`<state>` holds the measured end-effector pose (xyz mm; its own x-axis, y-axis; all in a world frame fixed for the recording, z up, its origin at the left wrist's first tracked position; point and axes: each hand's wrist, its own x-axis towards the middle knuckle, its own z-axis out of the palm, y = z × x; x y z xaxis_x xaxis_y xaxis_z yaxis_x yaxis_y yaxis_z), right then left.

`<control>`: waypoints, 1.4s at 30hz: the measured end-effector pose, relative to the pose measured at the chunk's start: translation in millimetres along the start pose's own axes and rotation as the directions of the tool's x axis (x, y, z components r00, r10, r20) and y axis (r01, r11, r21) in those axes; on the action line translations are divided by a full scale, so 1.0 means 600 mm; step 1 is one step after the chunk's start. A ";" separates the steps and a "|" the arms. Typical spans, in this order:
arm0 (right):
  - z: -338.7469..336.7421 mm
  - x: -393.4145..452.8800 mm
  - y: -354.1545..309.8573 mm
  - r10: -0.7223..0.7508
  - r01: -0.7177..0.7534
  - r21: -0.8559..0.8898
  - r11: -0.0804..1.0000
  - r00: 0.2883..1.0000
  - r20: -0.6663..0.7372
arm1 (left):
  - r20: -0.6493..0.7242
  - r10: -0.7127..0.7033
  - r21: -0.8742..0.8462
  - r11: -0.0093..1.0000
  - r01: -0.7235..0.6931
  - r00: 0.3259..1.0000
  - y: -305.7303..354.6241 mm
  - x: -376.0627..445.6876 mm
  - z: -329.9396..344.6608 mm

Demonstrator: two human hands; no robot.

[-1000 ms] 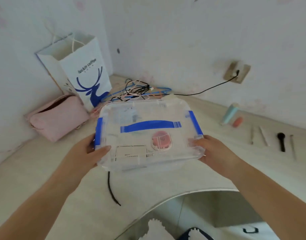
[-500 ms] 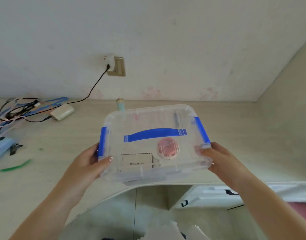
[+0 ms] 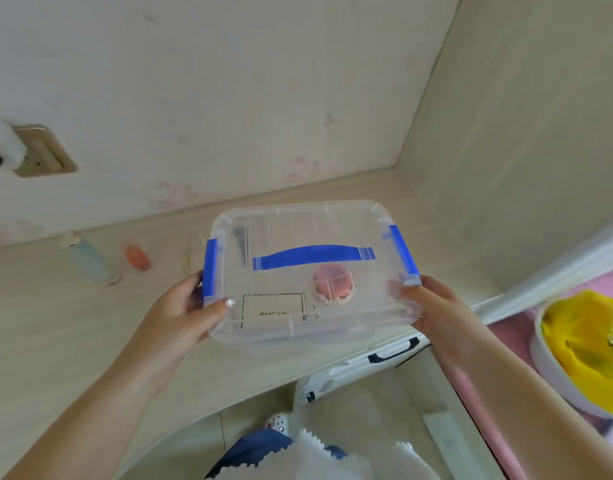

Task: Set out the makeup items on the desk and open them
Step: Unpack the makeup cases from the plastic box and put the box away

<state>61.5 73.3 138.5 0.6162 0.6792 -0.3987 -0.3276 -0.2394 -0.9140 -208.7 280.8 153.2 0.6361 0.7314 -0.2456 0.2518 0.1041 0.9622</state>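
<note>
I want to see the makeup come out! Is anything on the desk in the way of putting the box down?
Nothing visible is. Both hands, left and right, hold the clear box above bare desk. The blue bottle and orange tube lie off to the left.

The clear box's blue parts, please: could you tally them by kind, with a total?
Side clips: 2, the left clip and right clip
Lid handle: 1
Total: 3 blue parts on the clear box
</note>
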 end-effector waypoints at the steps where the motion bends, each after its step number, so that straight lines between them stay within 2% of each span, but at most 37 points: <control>1: -0.010 0.003 -0.002 0.000 0.000 0.009 1.000 1.000 -0.022 | 0.010 0.004 -0.002 1.000 -0.004 1.000 0.000 0.013 0.010; 7: -0.090 0.037 -0.030 -0.054 0.061 0.065 0.996 0.993 -0.107 | 0.127 0.083 0.048 0.995 -0.090 0.988 0.013 0.096 0.094; 13: -0.177 0.110 -0.052 -0.040 0.044 0.056 0.997 0.997 -0.073 | 0.117 0.079 0.075 0.993 -0.088 0.990 0.021 0.144 0.180; 25: -0.290 0.266 -0.106 0.038 -0.028 -0.059 0.998 0.983 0.182 | -0.178 -0.007 0.056 0.998 0.017 0.984 0.017 0.179 0.337; 29: -0.311 0.283 -0.097 0.053 -0.033 -0.102 0.994 0.978 0.200 | -0.356 -0.055 0.085 0.992 0.091 0.933 0.004 0.188 0.358; 32: -0.317 0.293 -0.095 -0.006 0.041 -0.213 0.976 0.987 0.161 | -0.454 -0.082 0.092 0.986 0.138 0.887 0.000 0.202 0.360; 35: -0.313 0.315 -0.108 -0.109 0.127 -0.425 0.896 0.992 0.067 | -0.578 -0.037 0.148 0.978 0.150 0.815 0.006 0.218 0.365; 37: -0.311 0.333 -0.123 -0.159 0.146 -0.566 0.812 0.987 0.027 | -0.605 0.005 0.203 0.968 0.148 0.796 0.011 0.227 0.372; 42: -0.316 0.352 -0.137 -0.222 0.192 -0.824 0.533 0.972 0.083 | -0.628 -0.012 0.255 0.942 0.220 0.778 0.011 0.233 0.368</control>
<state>354.2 104.9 115.6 0.6122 0.7704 -0.1781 0.5336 -0.5687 -0.6259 43.2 235.0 99.1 0.0342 0.9911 -0.1288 0.5631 0.0873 0.8218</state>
